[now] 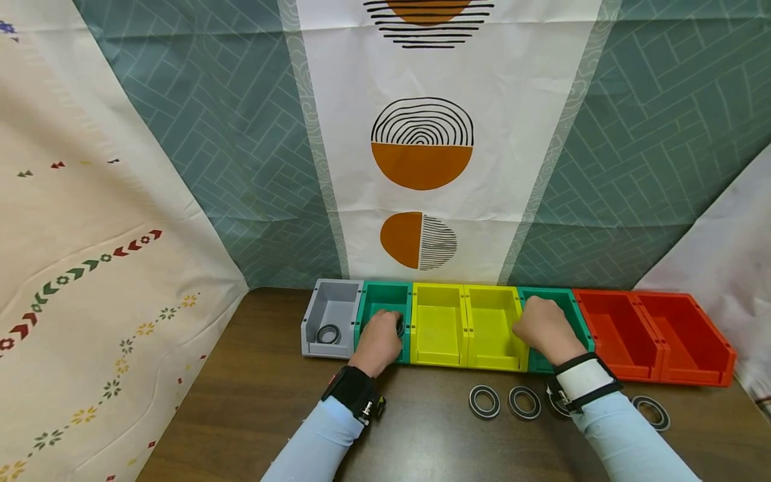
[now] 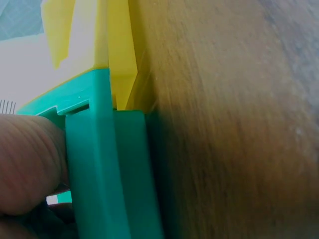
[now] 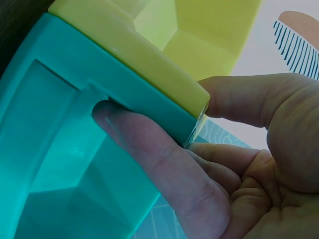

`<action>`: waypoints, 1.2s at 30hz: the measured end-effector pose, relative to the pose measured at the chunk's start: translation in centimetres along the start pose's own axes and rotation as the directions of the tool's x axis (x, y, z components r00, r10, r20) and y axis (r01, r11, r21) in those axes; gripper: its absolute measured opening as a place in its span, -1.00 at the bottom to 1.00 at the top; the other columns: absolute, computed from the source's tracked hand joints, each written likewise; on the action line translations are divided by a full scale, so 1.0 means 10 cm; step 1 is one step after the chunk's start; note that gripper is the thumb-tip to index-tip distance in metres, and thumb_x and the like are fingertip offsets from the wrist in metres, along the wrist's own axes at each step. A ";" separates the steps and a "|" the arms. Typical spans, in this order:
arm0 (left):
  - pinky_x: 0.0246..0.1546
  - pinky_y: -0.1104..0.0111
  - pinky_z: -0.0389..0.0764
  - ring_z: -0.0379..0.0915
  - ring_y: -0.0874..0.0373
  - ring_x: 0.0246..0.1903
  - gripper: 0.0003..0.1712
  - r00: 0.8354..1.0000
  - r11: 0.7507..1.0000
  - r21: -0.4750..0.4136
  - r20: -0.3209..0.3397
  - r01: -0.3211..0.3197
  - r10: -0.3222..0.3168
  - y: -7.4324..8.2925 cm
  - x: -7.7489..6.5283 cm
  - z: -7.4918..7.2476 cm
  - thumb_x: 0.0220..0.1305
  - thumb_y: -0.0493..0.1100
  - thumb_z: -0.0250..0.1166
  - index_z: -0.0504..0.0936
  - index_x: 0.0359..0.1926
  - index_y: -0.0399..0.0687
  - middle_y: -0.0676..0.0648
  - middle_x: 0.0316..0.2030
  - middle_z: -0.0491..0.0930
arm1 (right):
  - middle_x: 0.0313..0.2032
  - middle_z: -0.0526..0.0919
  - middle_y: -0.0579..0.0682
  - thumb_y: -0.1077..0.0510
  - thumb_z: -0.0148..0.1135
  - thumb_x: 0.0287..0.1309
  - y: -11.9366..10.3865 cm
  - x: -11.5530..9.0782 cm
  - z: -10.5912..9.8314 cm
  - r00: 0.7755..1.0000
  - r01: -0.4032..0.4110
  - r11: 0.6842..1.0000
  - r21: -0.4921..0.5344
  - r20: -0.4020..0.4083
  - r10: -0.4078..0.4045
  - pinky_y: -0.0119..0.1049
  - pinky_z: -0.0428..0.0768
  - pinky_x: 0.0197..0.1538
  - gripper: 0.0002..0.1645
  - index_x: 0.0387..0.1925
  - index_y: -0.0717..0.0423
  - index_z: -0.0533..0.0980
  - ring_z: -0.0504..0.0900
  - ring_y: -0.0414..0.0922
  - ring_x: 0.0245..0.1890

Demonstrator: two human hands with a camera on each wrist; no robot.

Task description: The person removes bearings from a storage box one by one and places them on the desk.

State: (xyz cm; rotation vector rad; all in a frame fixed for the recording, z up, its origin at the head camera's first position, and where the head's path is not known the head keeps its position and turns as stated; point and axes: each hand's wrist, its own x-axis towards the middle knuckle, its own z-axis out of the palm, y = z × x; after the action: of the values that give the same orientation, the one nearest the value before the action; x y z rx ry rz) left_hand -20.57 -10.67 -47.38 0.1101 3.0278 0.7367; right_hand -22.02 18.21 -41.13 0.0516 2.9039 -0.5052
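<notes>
My left hand [image 1: 378,343] reaches into the left green bin [image 1: 385,292]. A bearing [image 1: 400,327], a dark metal ring, shows at its fingers, partly hidden by the hand. In the left wrist view the thumb [image 2: 30,159] is at the green bin's front edge; the bearing is not clear there. My right hand [image 1: 545,326] is at the wall shared by the right yellow bin [image 1: 490,314] and the right green bin [image 1: 545,293]. In the right wrist view its thumb lies on the yellow side and its index finger [image 3: 164,159] on the green side, pinching the joined walls.
A grey bin [image 1: 337,301] holding a bearing [image 1: 328,334] ends the row on the left. Another yellow bin [image 1: 438,314] and two red bins [image 1: 614,328] stand in the row. Several bearings [image 1: 484,402] lie on the wooden table [image 1: 241,402] in front. Patterned cloth hangs behind.
</notes>
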 end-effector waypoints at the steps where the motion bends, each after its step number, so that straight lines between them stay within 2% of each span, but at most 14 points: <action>1: 0.03 0.18 0.51 0.43 0.06 -0.03 -0.47 1.000 1.000 0.007 -0.001 0.002 -0.002 -0.01 0.00 0.00 0.09 -0.36 0.24 0.49 0.15 -0.12 -0.15 0.04 0.51 | -0.69 0.29 0.02 0.23 0.12 -0.02 0.00 0.00 0.00 1.000 0.004 1.000 0.003 -0.002 -0.004 -0.37 0.32 -0.62 -0.84 -0.56 0.29 0.41 0.39 -0.06 -0.69; 5: 0.01 0.19 0.53 0.42 0.06 -0.05 -0.44 1.000 0.999 0.037 -0.013 0.000 0.001 -0.03 -0.01 0.03 0.09 -0.31 0.27 0.45 0.18 -0.13 -0.17 0.03 0.49 | -0.69 0.27 0.01 0.24 0.12 -0.01 -0.02 -0.02 0.00 1.000 0.010 1.000 0.007 -0.005 -0.010 -0.37 0.31 -0.63 -0.84 -0.55 0.29 0.40 0.38 -0.06 -0.70; 10: 0.04 0.16 0.51 0.38 -0.02 0.01 -0.38 0.999 0.998 0.064 -0.032 0.003 0.000 -0.05 -0.01 0.08 0.10 -0.30 0.27 0.36 0.23 -0.14 -0.23 0.07 0.44 | -0.69 0.27 0.02 0.24 0.12 -0.01 -0.02 -0.01 0.00 1.000 0.007 1.000 0.011 0.002 -0.007 -0.38 0.32 -0.63 -0.84 -0.55 0.30 0.40 0.39 -0.06 -0.69; 15: 0.04 0.11 0.49 0.26 -0.12 0.09 -0.34 0.998 0.999 0.037 -0.051 0.034 -0.032 -0.05 -0.02 0.12 0.15 -0.30 0.23 0.26 0.29 -0.11 -0.30 0.15 0.32 | -0.70 0.26 0.00 0.24 0.10 -0.01 -0.01 0.02 0.00 1.000 0.009 1.000 0.009 -0.001 -0.009 -0.38 0.30 -0.64 -0.83 -0.59 0.26 0.39 0.38 -0.07 -0.71; 20: -0.01 0.12 0.50 0.20 -0.13 0.11 -0.32 0.996 1.000 0.001 -0.084 0.027 -0.027 -0.05 -0.05 0.12 0.19 -0.32 0.19 0.20 0.32 -0.11 -0.33 0.17 0.25 | -0.70 0.26 0.00 0.24 0.11 -0.01 0.00 0.01 0.00 1.000 0.008 1.000 0.009 0.006 -0.008 -0.38 0.31 -0.64 -0.83 -0.60 0.26 0.39 0.39 -0.07 -0.71; 26: -0.05 0.16 0.52 0.17 -0.12 0.12 -0.42 0.987 1.000 -0.021 -0.157 -0.018 0.015 0.00 -0.12 0.07 0.30 -0.25 0.11 0.20 0.32 -0.08 -0.33 0.16 0.22 | -0.71 0.26 0.00 0.23 0.12 0.00 0.00 0.02 0.00 1.000 0.009 1.000 0.006 0.003 -0.009 -0.38 0.31 -0.64 -0.82 -0.60 0.27 0.40 0.38 -0.08 -0.72; 31: -0.03 0.14 0.51 0.15 -0.11 0.16 -0.50 0.975 0.996 -0.079 -0.221 -0.045 0.026 0.04 -0.18 -0.02 0.43 -0.15 -0.06 0.18 0.35 -0.05 -0.32 0.15 0.18 | -0.70 0.26 0.00 0.23 0.11 0.00 0.00 0.03 0.01 1.000 0.007 1.000 0.007 0.000 -0.007 -0.38 0.30 -0.64 -0.83 -0.59 0.27 0.40 0.39 -0.07 -0.71; 36: -0.10 0.18 0.51 0.21 -0.06 0.10 -0.51 0.967 0.989 -0.126 -0.252 -0.072 0.039 0.08 -0.23 -0.12 0.46 -0.05 -0.17 0.16 0.35 -0.01 -0.29 0.14 0.19 | -0.70 0.27 0.00 0.23 0.11 0.00 0.00 0.03 0.02 1.000 -0.006 1.000 0.010 0.005 0.006 -0.38 0.30 -0.64 -0.83 -0.59 0.26 0.40 0.39 -0.07 -0.71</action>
State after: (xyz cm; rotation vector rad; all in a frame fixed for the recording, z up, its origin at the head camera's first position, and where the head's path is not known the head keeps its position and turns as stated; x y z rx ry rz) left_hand -18.29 -10.63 -45.95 0.1077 3.2075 1.0304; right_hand -22.30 18.17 -41.34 0.0603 2.8953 -0.5181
